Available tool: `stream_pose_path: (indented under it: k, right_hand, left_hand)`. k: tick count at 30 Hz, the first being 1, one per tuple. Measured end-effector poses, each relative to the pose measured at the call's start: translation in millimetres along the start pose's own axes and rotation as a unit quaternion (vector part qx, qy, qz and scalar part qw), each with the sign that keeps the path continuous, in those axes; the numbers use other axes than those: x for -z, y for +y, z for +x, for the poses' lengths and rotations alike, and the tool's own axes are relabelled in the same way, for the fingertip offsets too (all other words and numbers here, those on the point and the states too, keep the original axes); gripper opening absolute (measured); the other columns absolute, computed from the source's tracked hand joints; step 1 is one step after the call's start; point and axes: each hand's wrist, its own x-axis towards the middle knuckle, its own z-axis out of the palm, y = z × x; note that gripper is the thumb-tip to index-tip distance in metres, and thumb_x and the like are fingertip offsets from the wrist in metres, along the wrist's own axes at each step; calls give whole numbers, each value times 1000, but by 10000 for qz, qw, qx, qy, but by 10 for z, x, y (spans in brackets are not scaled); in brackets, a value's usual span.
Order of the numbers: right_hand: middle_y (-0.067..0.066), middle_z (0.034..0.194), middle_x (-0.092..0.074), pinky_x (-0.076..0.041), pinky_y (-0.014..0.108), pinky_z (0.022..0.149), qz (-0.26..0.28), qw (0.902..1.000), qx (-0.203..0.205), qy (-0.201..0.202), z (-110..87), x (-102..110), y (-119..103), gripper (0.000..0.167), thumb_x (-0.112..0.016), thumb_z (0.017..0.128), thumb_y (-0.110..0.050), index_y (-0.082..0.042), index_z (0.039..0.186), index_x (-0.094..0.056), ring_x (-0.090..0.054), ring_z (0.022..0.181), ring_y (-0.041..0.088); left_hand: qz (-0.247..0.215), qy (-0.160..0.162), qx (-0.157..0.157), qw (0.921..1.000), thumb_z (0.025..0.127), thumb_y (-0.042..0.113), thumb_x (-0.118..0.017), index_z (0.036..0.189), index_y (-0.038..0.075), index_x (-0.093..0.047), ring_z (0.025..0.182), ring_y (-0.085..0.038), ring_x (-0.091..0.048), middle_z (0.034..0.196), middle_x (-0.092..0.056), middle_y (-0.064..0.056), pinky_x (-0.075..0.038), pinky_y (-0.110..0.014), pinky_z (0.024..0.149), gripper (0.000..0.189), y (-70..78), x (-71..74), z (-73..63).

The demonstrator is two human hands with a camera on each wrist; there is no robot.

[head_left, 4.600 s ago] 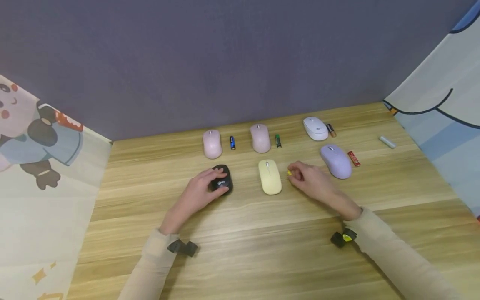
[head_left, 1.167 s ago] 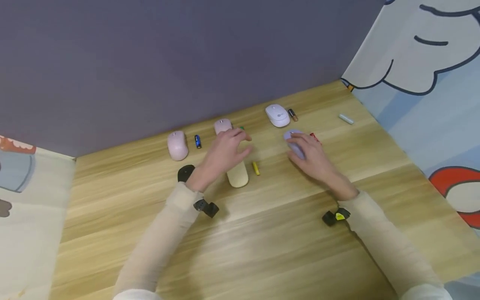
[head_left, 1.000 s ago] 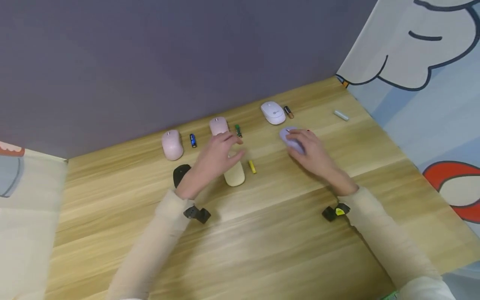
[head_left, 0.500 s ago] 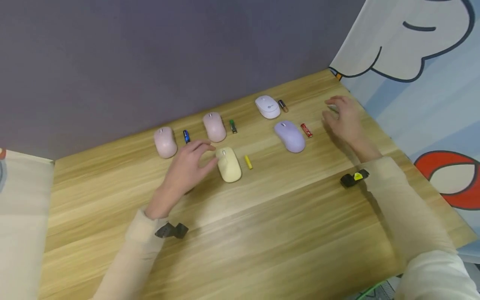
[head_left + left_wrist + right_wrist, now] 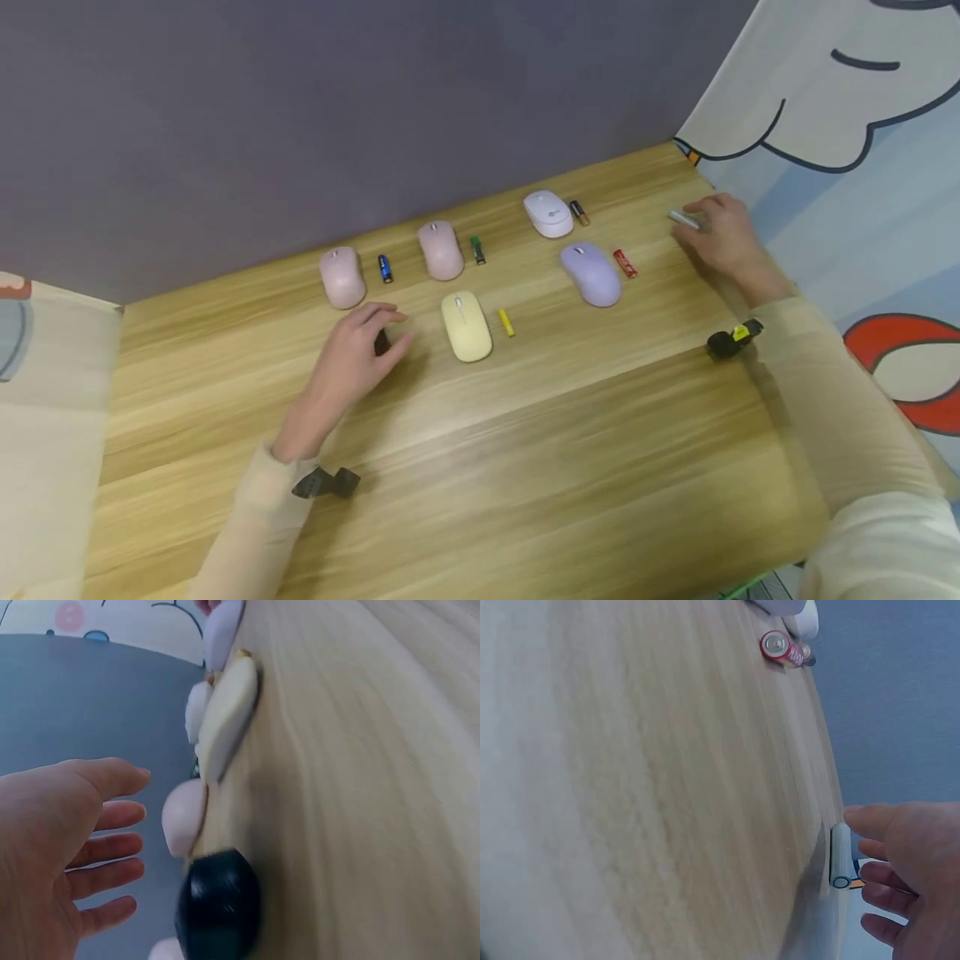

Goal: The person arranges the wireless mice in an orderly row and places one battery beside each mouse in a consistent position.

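In the head view my right hand point(image 5: 723, 237) is beside a silver-white AA battery point(image 5: 684, 219) at the table's far right. The right wrist view shows thumb and loosely bent fingers around that battery point(image 5: 841, 856), which lies on the wood; no pinch is visible. My left hand point(image 5: 348, 358) hovers, fingers relaxed, over a black mouse point(image 5: 382, 342) that it mostly hides. The left wrist view shows the black mouse point(image 5: 219, 906) apart from that hand. A yellow mouse point(image 5: 467, 326) and yellow battery point(image 5: 507, 322) lie to its right.
Two pink mice point(image 5: 342, 277) stand towards the back, with a blue battery point(image 5: 385, 268) and a green battery point(image 5: 477, 250). Further right are a white mouse point(image 5: 548, 214), a black-copper battery point(image 5: 579, 212), a purple mouse point(image 5: 592, 274) and a red battery point(image 5: 625, 263). A grey wall backs the table.
My right hand let go of the yellow battery, passed over the purple mouse and reached the silver-white battery. My left hand left the black mouse, went right over the yellow mouse, then came back.
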Motion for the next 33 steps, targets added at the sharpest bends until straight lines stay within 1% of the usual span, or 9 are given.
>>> stream_pose_path:
  k: [6, 10, 13, 17, 21, 24, 28, 30, 33]
  right_hand:
    - [38, 137, -43, -34, 67, 106, -147, 9997, -101, -191, 66, -9, 31, 50, -57, 105, -28, 12, 136, -54, -37, 127, 55]
    - [37, 136, -43, -34, 68, 107, -116, 9995, -174, -242, 107, -25, 42, 51, -56, 106, -28, 13, 136, -53, -38, 127, 54]
    - [37, 135, -44, -34, 68, 109, -71, 9993, -239, -270, 140, -33, 45, 50, -54, 107, -28, 14, 135, -53, -40, 126, 54]
    - [37, 132, -48, -39, 66, 106, -14, 9991, -381, -196, 185, -46, 66, 48, -53, 108, -28, 14, 132, -54, -47, 121, 51]
    - [37, 127, -54, -43, 64, 101, -49, 9983, -563, -110, 206, -38, 115, 47, -53, 108, -28, 13, 129, -56, -52, 115, 49]
    - [37, 123, -57, -45, 63, 98, -109, 9980, -608, -117, 207, -16, 133, 46, -53, 107, -29, 13, 127, -58, -54, 110, 49]
    - [36, 122, -61, -48, 61, 93, -135, 9975, -660, -189, 197, 22, 130, 49, -53, 107, -33, 11, 126, -60, -58, 107, 47]
    - [35, 124, -61, -49, 59, 92, -84, 9973, -691, -239, 192, 47, 113, 51, -52, 107, -35, 10, 129, -59, -59, 107, 46]
    - [33, 124, -62, -51, 54, 87, -54, 9980, -591, -201, 177, 85, 44, 52, -51, 106, -37, 8, 132, -59, -60, 107, 44]
  left_hand:
    - [-20, -2, 334, 9994, 93, 16, -78, 119, -4, -71, 120, -44, -63, 129, -67, -24, -53, -57, 104, 34, -130, -15, -200]
    - [-17, 32, 515, 9987, 93, 17, -78, 123, -5, -69, 125, -46, -60, 136, -63, -26, -50, -59, 107, 39, -226, -27, -315]
    - [3, 56, 627, 9980, 93, 19, -78, 126, -6, -66, 129, -48, -56, 141, -58, -28, -47, -61, 110, 43, -267, -23, -376]
    - [-28, 8, 695, 9976, 94, 22, -77, 133, -7, -63, 133, -48, -53, 147, -55, -27, -46, -61, 111, 50, -296, -21, -424]
    - [-48, -144, 773, 9969, 96, 27, -76, 138, -4, -61, 136, -46, -52, 149, -55, -22, -46, -59, 112, 54, -288, -57, -415]
    - [-47, -230, 819, 9964, 96, 29, -75, 139, -3, -61, 137, -45, -52, 149, -55, -21, -46, -59, 112, 55, -269, -81, -384]
    - [4, -330, 766, 9965, 96, 30, -75, 140, -2, -61, 136, -45, -52, 149, -55, -21, -45, -59, 113, 57, -234, -102, -328]
    - [6, -343, 723, 9968, 96, 30, -76, 140, -3, -61, 136, -45, -53, 148, -56, -22, -45, -59, 113, 57, -220, -114, -300]
    - [3, -318, 677, 9972, 96, 29, -76, 138, -4, -61, 135, -45, -54, 148, -56, -23, -46, -58, 113, 56, -204, -130, -262]
